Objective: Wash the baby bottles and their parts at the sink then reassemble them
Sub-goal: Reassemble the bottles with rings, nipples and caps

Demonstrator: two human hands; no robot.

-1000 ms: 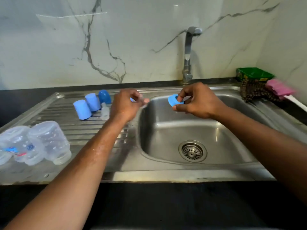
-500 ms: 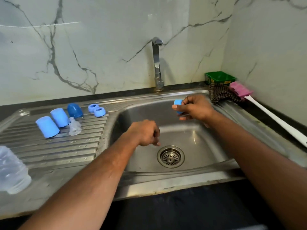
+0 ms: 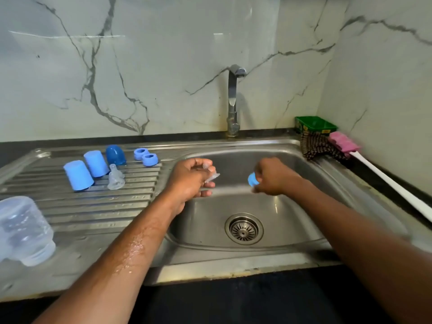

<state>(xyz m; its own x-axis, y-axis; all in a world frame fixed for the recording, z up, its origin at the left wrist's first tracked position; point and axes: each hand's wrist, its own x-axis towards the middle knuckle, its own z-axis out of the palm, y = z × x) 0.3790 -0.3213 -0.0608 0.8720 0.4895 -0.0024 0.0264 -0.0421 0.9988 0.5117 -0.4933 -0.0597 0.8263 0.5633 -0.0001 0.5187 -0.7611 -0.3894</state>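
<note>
The left hand (image 3: 191, 181) pinches a small clear silicone teat (image 3: 211, 175) between thumb and curled fingers, and the right hand (image 3: 272, 177) grips a small blue plastic screw ring (image 3: 252, 179), its fingers folded round the ring so that only one edge shows. The two hands hang apart over the basin of the stainless steel sink (image 3: 292, 206), near each other and level, probably so that drips fall into the bowl and so that teat and ring can be brought together; seating the teat in the ring looks like the step in hand. No water runs from the chrome tap (image 3: 233, 99) behind them. On the ribbed draining board (image 3: 93, 206) to the left the other parts are laid out to dry: two light blue plastic caps (image 3: 86, 168) mouth down, a darker blue domed cover (image 3: 115, 155), two more blue screw rings (image 3: 145, 156) side by side, and a second clear teat (image 3: 115, 177) lying among them. A clear plastic bottle body (image 3: 24, 230) lies on its side at the near left edge, with no ring or teat on its open mouth. At the far right corner sit a green plastic tub (image 3: 314, 125), a dark checked cloth (image 3: 318, 146) and a pink-headed brush with a white handle (image 3: 383, 176).
</note>
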